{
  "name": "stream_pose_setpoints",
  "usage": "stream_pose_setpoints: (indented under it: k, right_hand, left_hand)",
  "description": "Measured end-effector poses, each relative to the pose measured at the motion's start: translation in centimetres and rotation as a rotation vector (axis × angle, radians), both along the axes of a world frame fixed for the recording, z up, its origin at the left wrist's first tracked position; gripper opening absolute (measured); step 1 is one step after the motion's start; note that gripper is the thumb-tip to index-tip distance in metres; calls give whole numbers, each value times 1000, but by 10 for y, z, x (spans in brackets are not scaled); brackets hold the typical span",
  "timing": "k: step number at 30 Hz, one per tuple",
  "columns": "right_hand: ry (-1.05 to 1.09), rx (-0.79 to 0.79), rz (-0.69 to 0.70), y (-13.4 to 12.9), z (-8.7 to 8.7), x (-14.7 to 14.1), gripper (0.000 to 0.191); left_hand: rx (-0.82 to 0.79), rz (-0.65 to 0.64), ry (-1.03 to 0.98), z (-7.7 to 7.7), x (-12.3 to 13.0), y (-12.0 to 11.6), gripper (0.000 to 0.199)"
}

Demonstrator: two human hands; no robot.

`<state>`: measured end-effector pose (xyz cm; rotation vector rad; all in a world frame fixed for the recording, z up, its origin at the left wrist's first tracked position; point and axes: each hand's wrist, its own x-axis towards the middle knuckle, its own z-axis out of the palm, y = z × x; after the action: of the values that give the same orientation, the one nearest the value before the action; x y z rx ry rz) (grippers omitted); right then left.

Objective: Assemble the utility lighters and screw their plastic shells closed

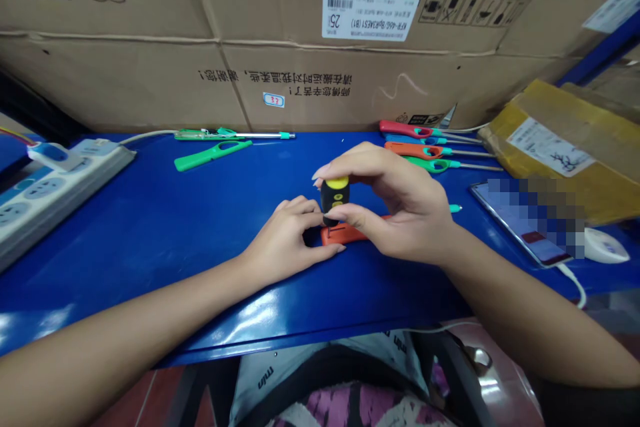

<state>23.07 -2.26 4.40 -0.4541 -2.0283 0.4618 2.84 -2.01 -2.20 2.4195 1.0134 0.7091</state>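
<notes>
My right hand (407, 203) grips a short, stubby screwdriver (334, 201) with a black and yellow handle, held upright. Its thin shaft points down onto the end of an orange stick lighter (345, 234) lying flat on the blue table. With thumb in front and fingers behind, my left hand (285, 237) is closed around that same end of the lighter. Part of the lighter is hidden beneath my right hand, and a teal tip shows beyond it. Where the screwdriver's tip meets the lighter is too small to make out.
Red, orange and green stick lighters (434, 165) lie at the back right, by a yellow-taped parcel (560, 147). A phone (520, 223) rests at right. At back left are an opened green lighter (200, 135) and a loose green shell (213, 155). A power strip (55, 180) stands left; cardboard (280, 7) walls the back.
</notes>
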Motion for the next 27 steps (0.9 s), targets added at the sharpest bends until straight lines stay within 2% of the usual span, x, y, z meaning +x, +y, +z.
stream_pose_setpoints:
  k: [3,6,8,10,12,15,17,19,20,23,25,27]
  right_hand:
    - [84,-8,-12,-1,3,0,26]
    - [316,-4,-138,3,16,8,25]
    - [456,92,-248,10,26,19,22]
    - [496,183,-335,22,29,33,18]
    - [410,73,-407,36,23,47,17]
    - [303,-155,-406,56,-5,60,32]
    - [226,-362,-371,66,-26,62,34]
    - [87,-532,-357,70,-43,60,23]
    - [3,-545,-368,70,-48,58,20]
    - [-362,-356,-341,67,-52,55,19]
    - [-527,-258,-295,64,-47,56,22]
    - [-558,-211,-298,61,-38,63,26]
  left_hand:
    - [6,8,25,2,1,0,26]
    - [-17,-19,55,6,-2,2,29]
    - [-32,-46,70,12,-6,5,27]
    - [-30,-77,119,22,-13,8,24]
    - [-11,-103,236,34,-21,10,22]
    - [65,-86,422,47,-31,12,32]
    - [91,-83,449,49,-33,13,37]
    - [81,-100,429,44,-32,14,40]
    - [67,-112,416,41,-32,15,40]
    - [20,-134,368,34,-31,18,31]
    - [-34,-136,325,36,-34,20,32]
    - [-100,-134,282,43,-40,24,36]
